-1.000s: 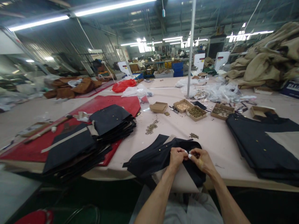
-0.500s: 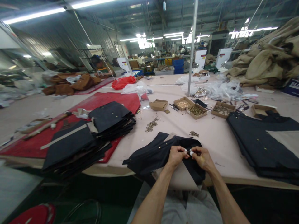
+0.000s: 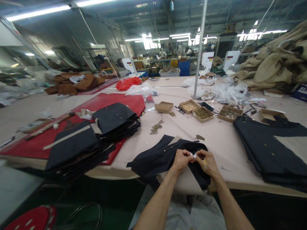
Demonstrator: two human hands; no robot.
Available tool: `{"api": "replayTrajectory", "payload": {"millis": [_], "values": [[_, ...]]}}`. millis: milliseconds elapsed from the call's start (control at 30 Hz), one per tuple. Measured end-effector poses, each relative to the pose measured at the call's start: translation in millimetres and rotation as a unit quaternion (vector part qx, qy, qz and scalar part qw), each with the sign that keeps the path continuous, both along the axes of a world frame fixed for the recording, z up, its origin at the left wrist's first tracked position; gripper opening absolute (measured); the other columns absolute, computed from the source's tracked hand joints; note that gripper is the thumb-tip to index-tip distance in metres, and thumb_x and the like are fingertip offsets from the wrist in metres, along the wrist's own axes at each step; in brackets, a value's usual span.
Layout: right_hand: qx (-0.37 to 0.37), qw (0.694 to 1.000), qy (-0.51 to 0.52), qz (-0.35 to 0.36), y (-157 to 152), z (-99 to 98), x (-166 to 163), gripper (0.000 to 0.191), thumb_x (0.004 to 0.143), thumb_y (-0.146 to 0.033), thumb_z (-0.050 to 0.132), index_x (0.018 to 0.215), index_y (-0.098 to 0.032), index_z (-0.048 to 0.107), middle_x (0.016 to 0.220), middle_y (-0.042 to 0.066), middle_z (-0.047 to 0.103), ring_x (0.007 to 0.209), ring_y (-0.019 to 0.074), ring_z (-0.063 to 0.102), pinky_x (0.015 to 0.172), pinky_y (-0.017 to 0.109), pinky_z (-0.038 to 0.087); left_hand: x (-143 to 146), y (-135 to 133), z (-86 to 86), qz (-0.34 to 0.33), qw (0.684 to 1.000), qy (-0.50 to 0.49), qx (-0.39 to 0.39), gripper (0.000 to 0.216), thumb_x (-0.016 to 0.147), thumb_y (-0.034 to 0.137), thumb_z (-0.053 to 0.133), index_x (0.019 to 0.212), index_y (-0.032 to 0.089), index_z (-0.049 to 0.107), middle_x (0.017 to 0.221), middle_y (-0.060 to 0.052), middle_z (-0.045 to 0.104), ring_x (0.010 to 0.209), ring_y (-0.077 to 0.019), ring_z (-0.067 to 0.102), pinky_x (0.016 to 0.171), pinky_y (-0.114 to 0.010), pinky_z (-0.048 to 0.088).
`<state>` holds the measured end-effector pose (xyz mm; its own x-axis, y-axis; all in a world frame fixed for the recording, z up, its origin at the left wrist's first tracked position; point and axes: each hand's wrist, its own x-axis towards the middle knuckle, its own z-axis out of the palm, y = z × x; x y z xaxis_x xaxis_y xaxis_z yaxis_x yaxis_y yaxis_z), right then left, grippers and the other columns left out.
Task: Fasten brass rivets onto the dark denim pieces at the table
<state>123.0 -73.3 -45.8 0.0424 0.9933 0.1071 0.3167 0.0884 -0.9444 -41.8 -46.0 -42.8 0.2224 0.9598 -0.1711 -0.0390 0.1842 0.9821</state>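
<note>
Fabric [image 3: 150, 161], dark with a beige panel, lies at the lower centre of the head view, at the front edge of the tabletop [image 3: 134, 140]. The left hand [image 3: 182, 159] and right hand [image 3: 205, 162] meet over it, fingers bent and pinching at the cloth, their tips nearly touching; any small part between them is hidden. White wraps [image 3: 191, 155] cover fingertips. Just beyond, right of centre, sits a small metal heap [image 3: 200, 137]; loose metal rings [image 3: 156, 127] lie further left. A dark stack [image 3: 115, 118] rests partly on a red board [image 3: 103, 98], left; another dark pile [image 3: 254, 147] fills the right.
</note>
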Motion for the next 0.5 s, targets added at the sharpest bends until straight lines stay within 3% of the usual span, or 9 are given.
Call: {"api": "replayTrajectory", "payload": {"millis": [233, 500], "values": [[-0.039, 0.996, 0.083, 0.005, 2, -15.5, 9, 0.025, 0.075, -0.04, 0.069, 0.083, -0.017, 0.07, 0.071, 0.004, 0.068, 0.059, 0.0169, 0.059, 0.055, 0.027, 0.046, 9, 2, -6.6, 0.041, 0.999, 0.01, -0.033, 0.004, 0.066, 0.013, 0.067, 0.068, 0.009, 0.066, 0.059, -0.008, 0.069, 0.056, -0.019, 0.07, 0.055, -0.026, 0.056], [-0.041, 0.994, 0.104, -0.002, 4, -24.5, 9, 0.028, 0.074, -0.042, 0.072, 0.086, -0.016, 0.071, 0.074, 0.004, 0.069, 0.061, 0.0172, 0.061, 0.057, 0.027, 0.048, 10, 4, 12.0, 0.046, 0.993, -0.012, -0.109, 0.011, 0.058, 0.012, 0.066, 0.065, 0.006, 0.07, 0.06, -0.01, 0.07, 0.053, -0.0196, 0.067, 0.049, -0.026, 0.053]]}}
